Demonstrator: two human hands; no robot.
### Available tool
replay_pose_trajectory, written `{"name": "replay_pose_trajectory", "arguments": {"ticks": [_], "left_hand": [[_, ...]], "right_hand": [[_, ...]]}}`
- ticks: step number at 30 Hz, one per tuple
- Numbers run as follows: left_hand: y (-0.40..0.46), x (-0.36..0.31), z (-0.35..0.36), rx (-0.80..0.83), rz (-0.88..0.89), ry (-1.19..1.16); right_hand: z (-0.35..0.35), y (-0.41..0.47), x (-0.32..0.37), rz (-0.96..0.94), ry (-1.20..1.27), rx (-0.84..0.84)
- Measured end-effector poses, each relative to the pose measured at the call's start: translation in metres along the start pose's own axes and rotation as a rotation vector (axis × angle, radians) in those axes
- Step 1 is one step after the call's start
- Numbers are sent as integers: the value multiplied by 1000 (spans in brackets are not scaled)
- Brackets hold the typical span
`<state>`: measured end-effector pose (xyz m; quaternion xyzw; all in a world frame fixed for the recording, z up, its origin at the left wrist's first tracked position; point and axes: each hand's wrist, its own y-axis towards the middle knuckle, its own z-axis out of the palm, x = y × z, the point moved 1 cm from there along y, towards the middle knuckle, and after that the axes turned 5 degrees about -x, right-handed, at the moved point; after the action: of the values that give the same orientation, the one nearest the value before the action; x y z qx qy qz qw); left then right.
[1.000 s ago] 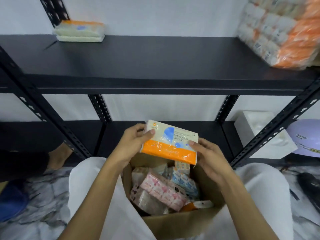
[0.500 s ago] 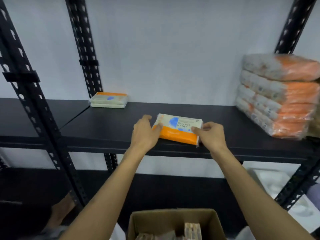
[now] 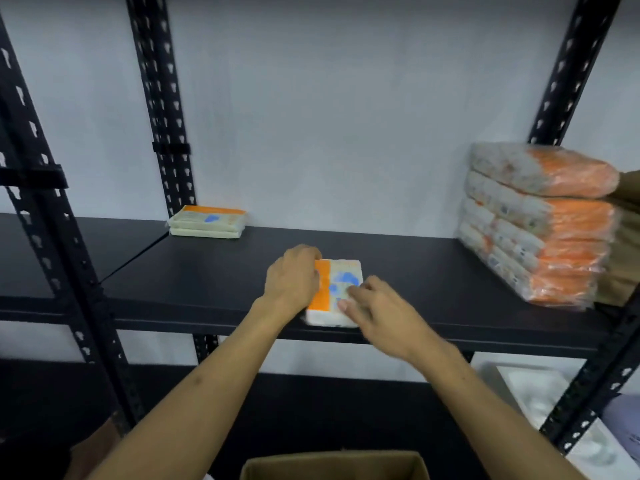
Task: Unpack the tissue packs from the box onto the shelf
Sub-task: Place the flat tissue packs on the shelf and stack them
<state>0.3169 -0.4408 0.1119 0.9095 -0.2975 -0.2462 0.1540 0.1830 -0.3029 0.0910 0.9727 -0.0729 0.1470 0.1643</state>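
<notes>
A white tissue pack (image 3: 337, 292) with an orange band and blue print lies flat on the black shelf (image 3: 415, 271), near its front edge, its long side pointing away from me. My left hand (image 3: 292, 278) rests against the pack's left, orange side. My right hand (image 3: 377, 310) lies over its near right corner, fingers on top. The cardboard box (image 3: 332, 464) shows only its open top rim at the bottom of the view; its contents are hidden.
Two stacked tissue packs (image 3: 207, 221) sit at the shelf's back left by a black upright (image 3: 159, 109). A tall wrapped stack of orange-and-white packs (image 3: 540, 223) fills the right end. A white box (image 3: 540, 396) sits on the lower level at right.
The pack was lifted out of the box up to the shelf, then turned a quarter so its orange band faces left. It now lies flat. My right hand moved onto its near corner.
</notes>
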Motion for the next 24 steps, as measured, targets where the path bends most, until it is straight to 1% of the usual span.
{"name": "replay_pose_trajectory", "arguments": {"ticks": [1, 3, 4, 5, 7, 8, 9, 11, 12, 14, 16, 18, 19, 20, 21, 22, 24], "left_hand": [[2, -5, 2, 4, -6, -38], [3, -10, 8, 112, 3, -121], [4, -9, 11, 164, 24, -150], [4, -7, 12, 206, 51, -167], [4, -3, 12, 265, 112, -198], [3, -1, 11, 286, 138, -227], [3, -1, 11, 296, 159, -250], [0, -2, 8, 288, 191, -250], [-2, -2, 6, 260, 200, -239], [-9, 0, 1, 176, 173, -234], [-25, 6, -3, 134, 103, -296], [-44, 11, -1, 185, 74, -322], [-51, 12, 1, 215, 84, -278], [-54, 13, 4, 211, 94, -235], [-54, 10, 4, 174, 108, -208], [-50, 6, 5, 126, 132, -201], [-43, -7, 5, 85, 198, -200]], "right_hand": [[5, -6, 9, -42, -29, -30], [9, -12, 17, -121, -108, -65], [5, -12, 17, -129, -121, -74], [0, -9, 12, -123, -119, -104], [-11, 1, -5, -107, -138, -216], [-14, 6, -14, -92, -156, -228], [-15, 11, -23, -69, -158, -185], [-9, 14, -35, -41, -153, -41], [-2, 11, -38, -38, -174, -18], [9, 2, -42, -30, -259, -116], [12, -8, -41, 3, -325, -210], [12, -15, -38, 9, -346, -254], [9, -16, -35, -4, -370, -271], [5, -14, -31, -18, -390, -285], [1, -9, -28, -35, -399, -310], [-2, -2, -23, -45, -375, -327], [-6, 14, -12, -76, -223, -309]]}}
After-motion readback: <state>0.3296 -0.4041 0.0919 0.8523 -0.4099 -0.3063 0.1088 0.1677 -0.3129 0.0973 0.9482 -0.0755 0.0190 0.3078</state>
